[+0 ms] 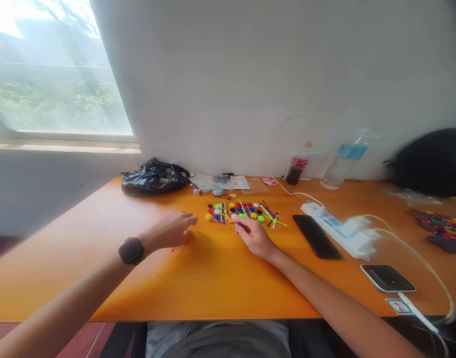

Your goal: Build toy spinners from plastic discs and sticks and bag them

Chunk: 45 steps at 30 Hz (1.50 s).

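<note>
My left hand (pixel 172 229), with a black watch on its wrist, hovers low over the table with its fingers curled. A thin red plastic stick (pixel 173 249) pokes out beneath the palm, and another bit of red shows by the thumb; the hand seems closed on it. Closer to the middle, my right hand (pixel 255 237) has thumb and fingers pinched together at the front edge of a group of colored discs (pixel 217 217); whatever is in the pinch is too small to make out. Thin colored plastic sticks (pixel 223 213) lie between the discs, with more sticks (pixel 273 215) loosely crossed at the right end.
A phone (pixel 316 236) and a white power strip (pixel 340 229) with cables lie right of my right hand. Behind are a black plastic bag (pixel 153 178), a cola bottle (pixel 295 171) and a water bottle (pixel 340 166). A charging pad (pixel 388 277) sits near the front right edge.
</note>
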Available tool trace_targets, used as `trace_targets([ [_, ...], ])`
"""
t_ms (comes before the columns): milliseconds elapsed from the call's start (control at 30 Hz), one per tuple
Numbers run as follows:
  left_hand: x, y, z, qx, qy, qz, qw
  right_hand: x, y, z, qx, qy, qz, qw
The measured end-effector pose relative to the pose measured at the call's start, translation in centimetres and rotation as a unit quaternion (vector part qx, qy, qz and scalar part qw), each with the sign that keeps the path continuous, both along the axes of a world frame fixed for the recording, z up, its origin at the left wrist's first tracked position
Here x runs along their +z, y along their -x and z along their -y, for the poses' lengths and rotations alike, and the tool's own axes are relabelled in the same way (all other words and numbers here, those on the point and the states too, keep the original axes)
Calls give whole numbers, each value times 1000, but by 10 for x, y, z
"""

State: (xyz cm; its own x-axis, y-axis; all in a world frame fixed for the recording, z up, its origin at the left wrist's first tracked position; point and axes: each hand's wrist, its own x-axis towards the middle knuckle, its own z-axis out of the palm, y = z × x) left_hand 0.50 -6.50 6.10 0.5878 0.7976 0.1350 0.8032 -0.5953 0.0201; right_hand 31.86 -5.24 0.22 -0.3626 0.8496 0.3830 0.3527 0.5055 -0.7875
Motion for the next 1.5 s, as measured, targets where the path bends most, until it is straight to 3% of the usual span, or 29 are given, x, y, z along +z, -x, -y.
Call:
trace_targets([
  [133, 6, -17, 10, 45, 24, 131, 990, 8, 1, 3, -3, -13, -1, 1000],
  [267, 13, -61, 33, -16, 116, 244, 963, 17, 0, 2, -18, 5, -24, 1000],
  [333, 7, -80, 37, -56, 169, 290, 940, 18, -2, 0, -28, 21, -44, 998],
  [400, -6, -93, 35, -52, 209, 351, 911, 18, -4, -3, -32, 43, -66, 996],
  [600, -39, -94, 23, 26, 290, 502, 814, 12, -1, -2, 18, 112, -105, 988],
  [733, -39, -91, 23, 36, 330, 554, 763, 12, 3, 4, 98, 156, -114, 976],
  [833, -36, -92, 25, 55, 330, 576, 746, 13, 3, 7, 136, 175, -95, 971],
  [967, -31, -92, 29, 58, 322, 576, 749, 13, 2, 6, 120, 142, -39, 982],
  [1267, -30, -89, 29, -5, 253, 526, 812, 9, 3, 6, 88, 74, 13, 993],
  [1500, -30, -87, 34, -17, 221, 474, 852, 7, 2, 9, 88, 55, 53, 993],
])
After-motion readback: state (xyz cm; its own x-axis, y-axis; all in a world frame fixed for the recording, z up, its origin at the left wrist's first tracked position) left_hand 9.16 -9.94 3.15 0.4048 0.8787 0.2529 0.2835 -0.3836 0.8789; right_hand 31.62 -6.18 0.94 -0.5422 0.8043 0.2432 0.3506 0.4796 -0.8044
